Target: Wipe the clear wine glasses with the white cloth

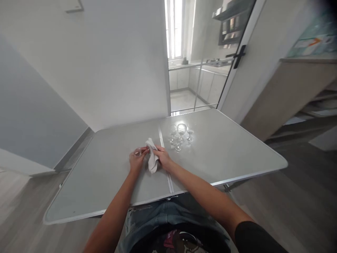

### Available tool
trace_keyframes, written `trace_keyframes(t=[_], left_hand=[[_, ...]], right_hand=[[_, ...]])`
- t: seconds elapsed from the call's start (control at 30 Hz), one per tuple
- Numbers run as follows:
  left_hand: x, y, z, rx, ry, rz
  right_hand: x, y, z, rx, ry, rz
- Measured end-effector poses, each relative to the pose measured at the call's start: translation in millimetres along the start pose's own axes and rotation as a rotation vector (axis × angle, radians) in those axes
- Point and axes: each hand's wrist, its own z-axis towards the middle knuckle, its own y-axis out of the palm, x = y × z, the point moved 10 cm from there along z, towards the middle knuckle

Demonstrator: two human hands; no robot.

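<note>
Left hand (136,161) pinches a glass (137,152), right hand (163,159) grips a white cloth (152,162) right up against it, seemingly so one steadies while the other presses. They're over the table (223,151), left of its seam (160,137). Beyond, glasses (181,135) sit bunched, perhaps for elbow room; contents, if any, too small to tell.

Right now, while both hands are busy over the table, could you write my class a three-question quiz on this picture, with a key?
1. Which hand holds a clear glass?
2. True or false: the clustered glasses stand to the right of the tabletop seam.
3. Fill in: the right hand grips a white ____.

Key: 1. The left hand. 2. True. 3. Cloth.
</note>
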Motion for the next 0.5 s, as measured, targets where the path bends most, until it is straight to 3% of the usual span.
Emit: trace_keyframes(t=[0.07, 0.17, 0.3, 0.4, 0.5], left_hand=[[0.3, 4.3, 0.1, -0.031, 0.008, 0.007], [-1.2, -10.0, 2.7, 0.080, 0.040, 0.019], [-9.3, -27.5, 8.4, 0.155, 0.060, 0.128], [-7.0, -19.0, 8.0, 0.065, 0.118, 0.232], [2.6, 10.9, -0.2, -0.157, 0.241, 0.322]], right_hand=[[3.2, 2.0, 1.0, -0.018, 0.061, 0.061], [6.4, 2.3, -0.3, -0.048, 0.127, 0.027], [-14.6, -1.4, -4.7, -0.033, -0.011, -0.162], [-31.1, -2.7, -9.1, 0.002, -0.098, -0.292], [-32.6, -0.4, -10.8, -0.018, -0.076, -0.365]])
